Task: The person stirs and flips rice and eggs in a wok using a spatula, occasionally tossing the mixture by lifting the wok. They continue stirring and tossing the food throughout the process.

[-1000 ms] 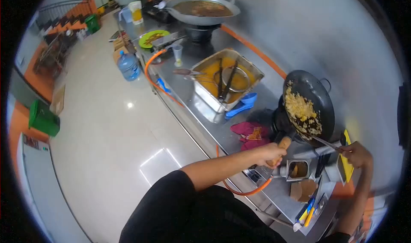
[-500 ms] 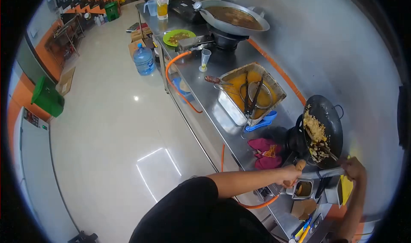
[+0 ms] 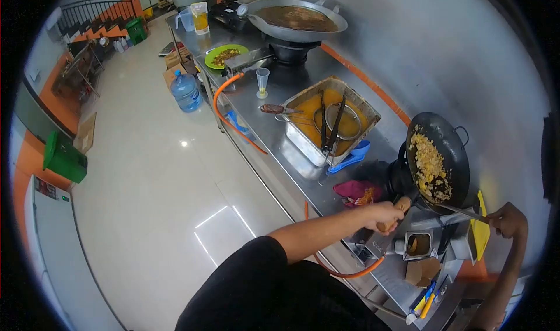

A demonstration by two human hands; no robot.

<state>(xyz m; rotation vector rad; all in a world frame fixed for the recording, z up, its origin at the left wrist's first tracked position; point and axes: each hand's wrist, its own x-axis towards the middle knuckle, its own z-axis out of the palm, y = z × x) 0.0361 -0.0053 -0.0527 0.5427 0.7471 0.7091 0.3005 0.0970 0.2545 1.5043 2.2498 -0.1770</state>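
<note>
My left hand [image 3: 385, 216] is wrapped round the wooden handle of the black wok [image 3: 454, 141], which sits tilted on a burner. Fried rice [image 3: 429, 161] with yellow bits lies along the wok's near side. My right hand [image 3: 508, 220] grips the end of a long metal spatula [image 3: 464, 212]; its head is hard to make out at the edge of the rice. A crumpled dark red cloth [image 3: 354, 191] lies beside the burner, just beyond my left hand.
A metal tray [image 3: 303, 146] of orange liquid holds strainers and black-handled tools, with a blue ladle [image 3: 350, 157] alongside. Farther back stand a large wok [image 3: 256, 20] and a green plate [image 3: 213, 62]. An orange hose [image 3: 219, 100] hangs over the table's edge. Near my right arm are small containers [image 3: 419, 244].
My right hand has moved outward to the right with the spatula, away from the wok. The rice, heaped before, now lies more spread out. My left hand keeps hold of the wok handle.
</note>
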